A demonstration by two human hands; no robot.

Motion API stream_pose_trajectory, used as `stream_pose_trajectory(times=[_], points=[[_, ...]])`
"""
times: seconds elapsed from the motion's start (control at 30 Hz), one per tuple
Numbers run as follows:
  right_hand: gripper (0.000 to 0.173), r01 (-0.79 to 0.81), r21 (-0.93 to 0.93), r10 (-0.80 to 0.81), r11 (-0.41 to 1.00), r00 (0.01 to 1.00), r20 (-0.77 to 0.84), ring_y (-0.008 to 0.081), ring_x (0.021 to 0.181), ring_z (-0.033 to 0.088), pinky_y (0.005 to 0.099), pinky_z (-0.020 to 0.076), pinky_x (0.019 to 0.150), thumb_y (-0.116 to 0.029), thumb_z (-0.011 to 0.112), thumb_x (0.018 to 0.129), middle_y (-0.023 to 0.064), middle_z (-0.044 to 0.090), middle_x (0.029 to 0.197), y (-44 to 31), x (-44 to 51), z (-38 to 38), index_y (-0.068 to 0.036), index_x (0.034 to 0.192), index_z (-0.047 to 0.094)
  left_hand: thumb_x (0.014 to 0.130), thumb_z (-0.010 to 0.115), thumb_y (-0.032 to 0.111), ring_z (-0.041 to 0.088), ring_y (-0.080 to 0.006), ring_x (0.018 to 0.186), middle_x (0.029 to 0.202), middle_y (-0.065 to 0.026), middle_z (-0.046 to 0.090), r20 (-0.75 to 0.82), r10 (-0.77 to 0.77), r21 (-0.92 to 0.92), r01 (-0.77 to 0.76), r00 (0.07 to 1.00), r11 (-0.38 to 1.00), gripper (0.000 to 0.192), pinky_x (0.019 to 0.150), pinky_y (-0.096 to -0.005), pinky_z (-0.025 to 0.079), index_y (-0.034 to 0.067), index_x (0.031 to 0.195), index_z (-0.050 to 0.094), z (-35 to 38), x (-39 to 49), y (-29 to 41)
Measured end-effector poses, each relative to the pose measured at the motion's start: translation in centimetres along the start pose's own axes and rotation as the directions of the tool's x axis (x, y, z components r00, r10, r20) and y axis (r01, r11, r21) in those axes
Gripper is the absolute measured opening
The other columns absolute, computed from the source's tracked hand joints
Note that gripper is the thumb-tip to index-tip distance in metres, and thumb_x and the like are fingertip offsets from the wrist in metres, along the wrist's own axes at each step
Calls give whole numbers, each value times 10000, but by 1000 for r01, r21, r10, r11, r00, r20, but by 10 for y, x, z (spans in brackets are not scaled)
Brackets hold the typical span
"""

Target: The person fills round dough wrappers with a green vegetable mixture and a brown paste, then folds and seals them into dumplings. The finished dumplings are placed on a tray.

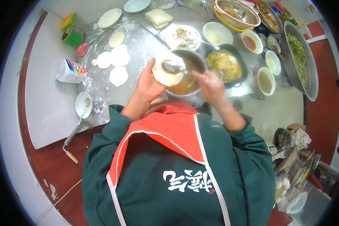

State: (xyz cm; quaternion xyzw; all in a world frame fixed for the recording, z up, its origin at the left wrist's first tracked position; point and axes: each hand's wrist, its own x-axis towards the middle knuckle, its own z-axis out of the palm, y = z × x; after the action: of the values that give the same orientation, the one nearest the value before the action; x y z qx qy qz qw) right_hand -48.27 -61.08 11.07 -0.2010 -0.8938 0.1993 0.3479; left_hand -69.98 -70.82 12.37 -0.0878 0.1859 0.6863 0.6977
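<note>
On my left hand [148, 84] rests a flat round dough wrapper [164, 77], its near edge against the palm and the thumb raised beside it. A metal spoon [173, 66] lies over the wrapper with its bowl on the dough. My right hand [210, 84] grips the spoon's handle, fingers curled. A small orange smear shows beside the spoon. Beneath both hands stands a steel mixing bowl [202, 60] with brownish-orange filling at its bottom. Several more dough rounds [119, 76] lie on the floured steel table [141, 45] to the left.
A dark square tray [245, 74] of yellow filling sits right of the bowl. Behind are a plate [196, 31] with crumbs and a folded dough sheet [158, 17]. A large basin [313, 84] of chopped greens overhangs the right edge. A small bowl [80, 106] stands at the left edge.
</note>
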Motion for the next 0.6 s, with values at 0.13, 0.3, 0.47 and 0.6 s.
stream_pose_trajectory(times=[0.13, 0.3, 0.47, 0.6], points=[[383, -8, 62, 8, 998, 1000, -5, 269, 668, 558, 366, 464, 590, 31, 597, 789, 83, 504, 729, 7, -8, -4, -118, 1137, 651, 1014, 335, 356, 403, -353, 1310, 1426, -185, 411, 109, -49, -76, 58, 993, 995, 517, 1106, -528, 299, 9, 1396, 357, -11, 1, 1], [391, -62, 101, 64, 993, 998, -14, 264, 657, 542, 353, 454, 589, 56, 602, 779, 94, 515, 722, 10, -19, -16, -94, 1136, 652, 1010, 343, 335, 413, -342, 1306, 1424, -174, 421, 127, -51, -150, 70, 991, 986, 504, 1106, -524, 300, 4, 1390, 364, -13, 1, 3], [313, -166, 249, 193, 954, 977, -88, 163, 618, 515, 295, 420, 562, 38, 570, 848, 60, 521, 697, 9, -32, -24, -46, 1143, 633, 1011, 346, 303, 422, -314, 1306, 1416, -162, 436, 95, 18, -153, -3, 995, 988, 476, 1107, -512, 302, 8, 1384, 375, -27, 11, 14], [215, -673, 712, 584, 201, 665, 465, 33, 539, 379, 181, 282, 470, -91, 514, 942, -29, 483, 674, -27, -18, -29, -22, 1130, 594, 1010, 345, 285, 422, -313, 1306, 1408, -159, 445, -75, 68, -42, -71, 995, 997, 463, 1107, -501, 304, 15, 1385, 377, -19, 13, -1]])
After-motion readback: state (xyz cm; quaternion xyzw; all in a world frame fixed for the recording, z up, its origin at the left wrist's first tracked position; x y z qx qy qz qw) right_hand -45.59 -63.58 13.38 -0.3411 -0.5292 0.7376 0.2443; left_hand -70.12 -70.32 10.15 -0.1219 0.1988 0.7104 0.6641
